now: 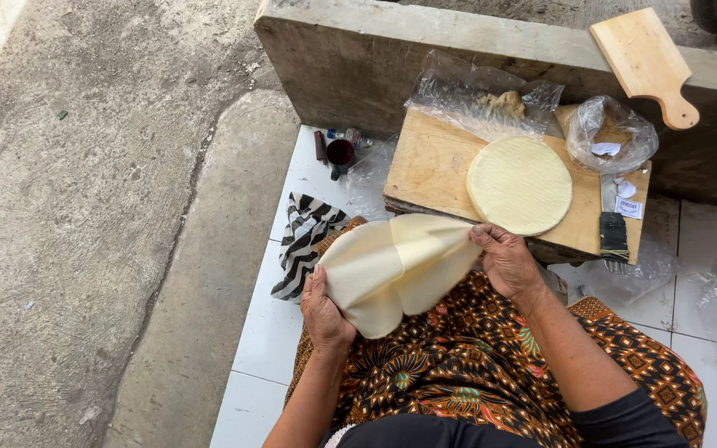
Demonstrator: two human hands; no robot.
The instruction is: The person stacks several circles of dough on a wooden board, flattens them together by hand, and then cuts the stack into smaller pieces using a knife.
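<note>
Both hands pinched one thin, floppy pale wrapper point(396, 270): left hand point(325, 311) underneath, right hand point(504, 257) gripping its edge.

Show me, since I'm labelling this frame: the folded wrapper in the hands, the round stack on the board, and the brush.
folded wrapper point(396, 270), head view, middle of the pale sheet.
round stack point(519, 184), head view, centre of its top.
brush point(613, 234), head view, dark bristle end.
</note>
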